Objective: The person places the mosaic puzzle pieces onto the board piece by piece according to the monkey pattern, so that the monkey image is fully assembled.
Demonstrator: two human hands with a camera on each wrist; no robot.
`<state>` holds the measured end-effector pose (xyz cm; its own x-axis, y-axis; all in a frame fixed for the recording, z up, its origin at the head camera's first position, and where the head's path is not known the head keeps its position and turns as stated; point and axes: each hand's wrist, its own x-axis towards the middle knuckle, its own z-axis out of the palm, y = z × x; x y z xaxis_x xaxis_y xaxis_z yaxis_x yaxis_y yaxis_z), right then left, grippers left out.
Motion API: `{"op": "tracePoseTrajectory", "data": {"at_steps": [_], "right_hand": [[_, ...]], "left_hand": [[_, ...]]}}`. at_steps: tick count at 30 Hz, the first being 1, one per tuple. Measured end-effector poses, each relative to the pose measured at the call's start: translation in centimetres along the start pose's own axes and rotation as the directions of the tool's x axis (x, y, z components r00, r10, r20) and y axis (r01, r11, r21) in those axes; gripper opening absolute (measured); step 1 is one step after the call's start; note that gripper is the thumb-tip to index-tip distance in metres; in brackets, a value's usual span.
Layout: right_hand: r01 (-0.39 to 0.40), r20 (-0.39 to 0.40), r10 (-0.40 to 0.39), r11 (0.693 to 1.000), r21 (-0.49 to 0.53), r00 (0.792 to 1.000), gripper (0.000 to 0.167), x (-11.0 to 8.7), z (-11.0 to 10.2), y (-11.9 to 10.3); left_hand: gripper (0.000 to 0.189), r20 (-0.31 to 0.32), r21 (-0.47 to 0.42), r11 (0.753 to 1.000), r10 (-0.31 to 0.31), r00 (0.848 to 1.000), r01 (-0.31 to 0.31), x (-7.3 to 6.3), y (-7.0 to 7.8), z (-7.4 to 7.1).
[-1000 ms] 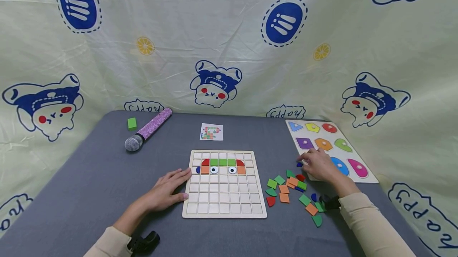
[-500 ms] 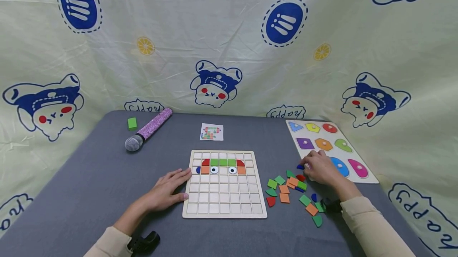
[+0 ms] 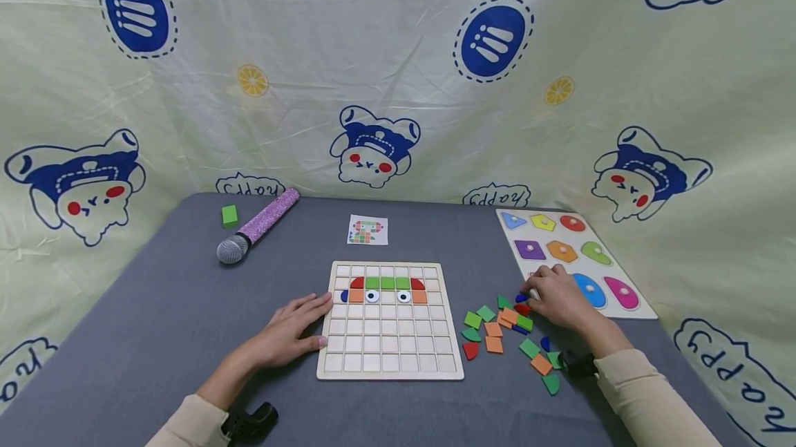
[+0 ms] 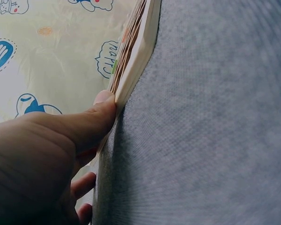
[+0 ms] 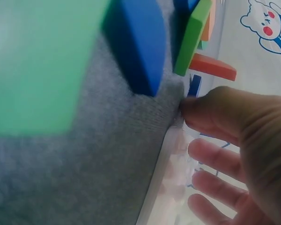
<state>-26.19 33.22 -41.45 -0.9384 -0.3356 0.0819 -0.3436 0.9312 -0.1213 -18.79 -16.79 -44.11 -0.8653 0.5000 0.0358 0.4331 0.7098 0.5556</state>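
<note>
A wooden grid board [image 3: 390, 343] lies in the middle of the table, with red, green, orange and blue tiles and two eye tiles in its upper rows. My left hand [image 3: 289, 336] rests at its left edge, fingers extended; the left wrist view has the thumb [image 4: 96, 115] against the board's side. At the right, my right hand [image 3: 560, 298] has thumb and forefinger together at a small blue tile [image 3: 521, 298], seemingly pinching it; in the right wrist view the thumb tip [image 5: 196, 110] partly hides that blue tile [image 5: 194, 86]. The remaining fingers are loosely bent.
Loose colored tiles [image 3: 494, 345] lie scattered right of the grid. A white knob-puzzle board [image 3: 606, 280] sits under and beyond my right hand. Farther back are a picture card [image 3: 381, 238], a purple microphone [image 3: 267, 217] and a green block [image 3: 229, 215].
My right hand has drawn slightly toward me and to the right, and the blue tile at its fingertips has slid closer to the loose tiles. My left hand stays put.
</note>
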Motion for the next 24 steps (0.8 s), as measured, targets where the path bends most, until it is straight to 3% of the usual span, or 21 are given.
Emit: {"op": "tracePoseTrajectory", "data": {"at_steps": [16, 24], "right_hand": [[-0.048, 0.003, 0.048, 0.999, -0.018, 0.999, 0.025, 1.7, 0.4, -0.5], [-0.029, 0.024, 0.029, 0.999, 0.031, 0.999, 0.022, 1.3, -0.2, 0.1]], "left_hand": [[0.065, 0.006, -0.017, 1.000, -0.016, 1.000, 0.016, 0.0, -0.1, 0.2], [0.065, 0.007, -0.009, 1.000, -0.012, 1.000, 0.012, 0.1, -0.1, 0.2]]}}
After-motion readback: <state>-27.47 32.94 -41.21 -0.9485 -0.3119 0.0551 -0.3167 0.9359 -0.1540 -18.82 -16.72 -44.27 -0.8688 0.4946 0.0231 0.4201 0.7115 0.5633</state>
